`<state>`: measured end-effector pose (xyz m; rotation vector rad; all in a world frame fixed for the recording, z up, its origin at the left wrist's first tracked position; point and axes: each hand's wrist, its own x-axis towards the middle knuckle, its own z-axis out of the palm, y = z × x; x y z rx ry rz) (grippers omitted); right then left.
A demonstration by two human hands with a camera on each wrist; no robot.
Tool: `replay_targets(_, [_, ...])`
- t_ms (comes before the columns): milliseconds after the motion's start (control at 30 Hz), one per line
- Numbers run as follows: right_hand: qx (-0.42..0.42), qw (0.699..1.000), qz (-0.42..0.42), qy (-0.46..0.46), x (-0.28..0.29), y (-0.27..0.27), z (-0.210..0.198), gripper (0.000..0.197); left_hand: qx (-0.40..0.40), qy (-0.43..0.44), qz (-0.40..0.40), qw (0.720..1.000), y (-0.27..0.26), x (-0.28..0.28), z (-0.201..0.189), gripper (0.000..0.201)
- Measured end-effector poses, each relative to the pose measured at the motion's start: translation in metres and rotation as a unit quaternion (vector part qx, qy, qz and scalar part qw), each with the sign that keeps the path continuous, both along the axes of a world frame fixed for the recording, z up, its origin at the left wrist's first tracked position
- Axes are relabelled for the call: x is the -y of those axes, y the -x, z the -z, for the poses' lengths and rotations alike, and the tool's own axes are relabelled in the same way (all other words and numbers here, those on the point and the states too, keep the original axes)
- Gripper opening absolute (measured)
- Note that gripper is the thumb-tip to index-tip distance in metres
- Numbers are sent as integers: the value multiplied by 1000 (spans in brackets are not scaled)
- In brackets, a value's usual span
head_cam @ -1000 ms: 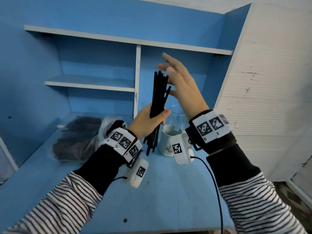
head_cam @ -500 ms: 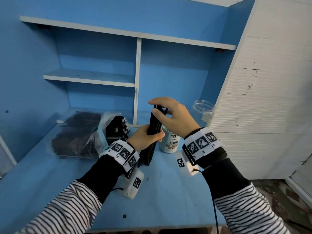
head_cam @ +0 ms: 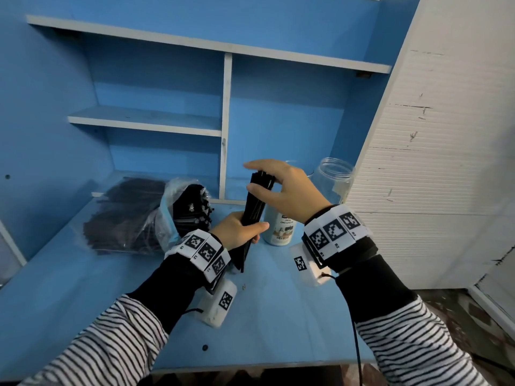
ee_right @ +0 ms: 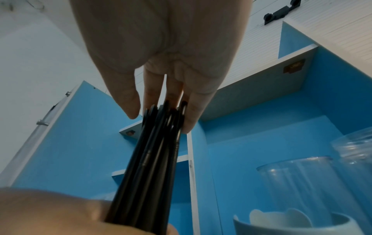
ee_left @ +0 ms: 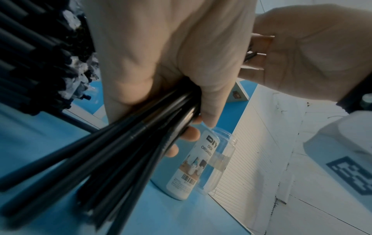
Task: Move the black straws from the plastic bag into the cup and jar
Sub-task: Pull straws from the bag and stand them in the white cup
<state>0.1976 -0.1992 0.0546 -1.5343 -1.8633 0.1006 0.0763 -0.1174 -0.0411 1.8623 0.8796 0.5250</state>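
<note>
Both hands worked one bundle of black straws, which stood nearly upright with its lower ends on the blue bench. That footing looked deliberate, in my judgement: the ends level themselves against the surface. Wrapped round the bundle's lower half, the left hand had its fingers and thumb curled tight, holding the straws together so they could not fan out. At the top, the right hand capped the tips, thumb on one side and fingers on the other in a loose pinch, probably squaring them before a drop into a container.

From the bundle, the cup, a pale one with a printed label, stood just beside it at about 3 o'clock, and the clear jar stood beyond that at about 2 o'clock, near the white wall. No straw showed inside the cup in the right wrist view. At 9 o'clock lay the plastic bag, mouth turned toward the hands and still packed with straws, so most of the transfer remained.
</note>
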Motion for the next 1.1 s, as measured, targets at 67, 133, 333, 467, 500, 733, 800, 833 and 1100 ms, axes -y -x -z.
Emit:
replay_targets(67, [-58,998,12,2,5,-5,-3,61,31,-3,-11,999,0,1,-2,33])
replay_targets(133, [-147,988,36,10,7,-10,-3,80,59,3,-11,998,1,4,-9,31])
replay_targets(333, [-188,971,-16,148,12,-14,-6,62,38,-10,131,991,-2,17,-36,26])
replay_targets(467, [-176,971,-57,148,5,-19,-8,24,28,16,174,984,-9,15,-40,21])
replay_targets(500, [-161,977,-50,128,4,-20,-11,18,37,25,170,984,-12,13,-40,20])
replay_targets(733, [-138,989,37,-37,-11,-34,-47,28,164,-19,32,986,-35,3,-51,50])
replay_targets(800, [-140,985,58,-85,-13,-39,-57,30,163,-50,2,985,-41,-2,-45,69])
replay_targets(833, [-141,982,68,-102,-14,-43,-62,32,149,-60,-11,987,-44,-6,-40,78])
replay_targets(1100, [-115,979,125,-111,-28,-65,-50,37,24,46,-1,999,-67,-26,-2,108])
